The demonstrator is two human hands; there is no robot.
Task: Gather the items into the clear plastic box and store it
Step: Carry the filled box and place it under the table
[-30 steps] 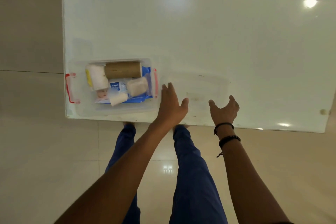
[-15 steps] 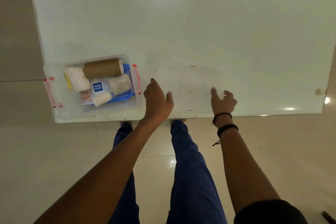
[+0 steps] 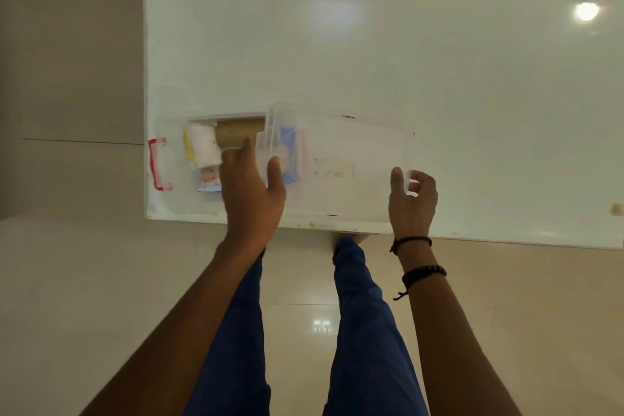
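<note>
Clear plastic box [image 3: 175,199] sits at the table's [image 3: 371,54] near left corner, red latch [image 3: 157,164] on its left end. Inside I see a white roll [image 3: 204,149], a brown cardboard tube [image 3: 239,135] and a blue packet [image 3: 287,155]. Both hands hold the clear lid [image 3: 341,162], which overlaps the box's right end: left hand [image 3: 251,196] grips its left edge, right hand [image 3: 412,203] pinches its right edge.

Both bare forearms are reaching forward. The left hand [image 3: 254,194] is gripping with spread fingers, thumb out to the right; the right hand [image 3: 412,203], wrist wearing two dark bracelets, is pinching with curled fingers.
</note>
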